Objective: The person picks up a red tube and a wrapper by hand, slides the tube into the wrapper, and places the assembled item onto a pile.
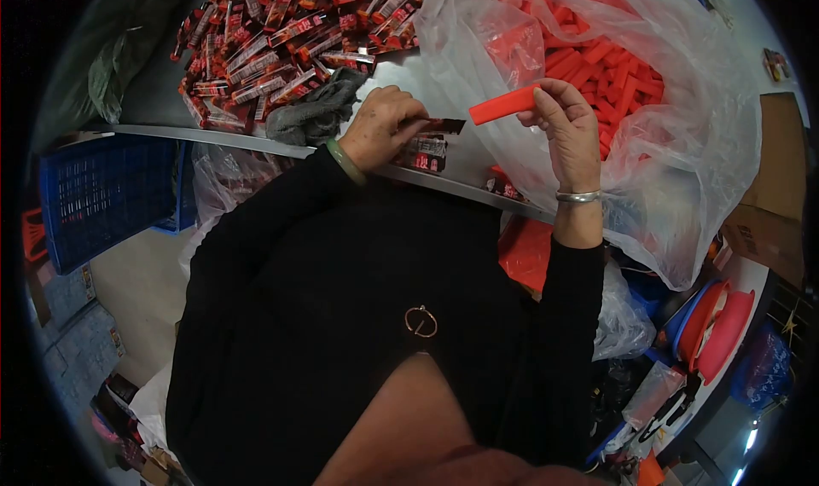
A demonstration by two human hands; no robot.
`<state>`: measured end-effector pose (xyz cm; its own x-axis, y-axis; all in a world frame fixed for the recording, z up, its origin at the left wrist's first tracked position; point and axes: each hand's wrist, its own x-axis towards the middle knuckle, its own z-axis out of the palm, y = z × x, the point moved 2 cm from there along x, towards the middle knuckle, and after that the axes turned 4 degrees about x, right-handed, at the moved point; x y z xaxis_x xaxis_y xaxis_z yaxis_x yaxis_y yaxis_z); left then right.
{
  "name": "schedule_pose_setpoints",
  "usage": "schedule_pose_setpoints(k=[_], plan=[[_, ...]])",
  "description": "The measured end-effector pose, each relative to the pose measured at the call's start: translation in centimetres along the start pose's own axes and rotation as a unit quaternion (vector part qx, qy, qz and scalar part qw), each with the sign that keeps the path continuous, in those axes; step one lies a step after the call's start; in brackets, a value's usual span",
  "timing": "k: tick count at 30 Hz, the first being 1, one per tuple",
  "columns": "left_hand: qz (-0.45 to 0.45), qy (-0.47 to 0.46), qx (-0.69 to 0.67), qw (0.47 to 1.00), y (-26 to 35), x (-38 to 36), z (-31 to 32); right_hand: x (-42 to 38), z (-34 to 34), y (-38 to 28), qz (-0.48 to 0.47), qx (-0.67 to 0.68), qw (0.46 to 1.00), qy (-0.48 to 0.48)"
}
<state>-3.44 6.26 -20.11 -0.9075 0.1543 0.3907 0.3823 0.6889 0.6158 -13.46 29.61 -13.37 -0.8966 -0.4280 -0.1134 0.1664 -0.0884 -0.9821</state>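
While right fingers (573, 96) grip a red stick (503, 105) near the bag (710, 166), left fingers (411, 110) pinch a wrapper (447, 126), print unreadable.

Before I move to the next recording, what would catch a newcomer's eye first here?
Probably the heap of bright red pieces in the open, cloudy plastic bag at upper right. Next, the matching red piece held in the right hand. Then the pile of shiny packets at upper left, beyond the left hand.
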Motion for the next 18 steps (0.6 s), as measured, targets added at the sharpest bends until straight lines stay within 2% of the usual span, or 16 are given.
schedule_pose_setpoints(k=[3,9,11,14,18], plan=[[0.003,0.015,-0.019,1.000,0.0,0.0,0.1,0.2,0.0,0.4,0.012,0.033,0.999,0.003],[-0.054,-0.005,-0.054,0.997,0.5,0.0,-0.1,0.7,-0.4,0.5,0.005,0.102,0.995,0.015],[-0.138,-0.008,-0.188,0.972,0.1,-0.3,0.4,1.0,-0.8,0.7,0.006,0.120,0.993,0.018],[-0.142,-0.001,-0.248,0.958,0.2,-0.2,0.3,1.2,-1.0,1.0,0.016,0.145,0.989,0.017],[-0.126,-0.003,-0.250,0.960,1.4,0.2,-0.6,1.4,-0.7,1.1,0.039,0.149,0.988,0.000]])
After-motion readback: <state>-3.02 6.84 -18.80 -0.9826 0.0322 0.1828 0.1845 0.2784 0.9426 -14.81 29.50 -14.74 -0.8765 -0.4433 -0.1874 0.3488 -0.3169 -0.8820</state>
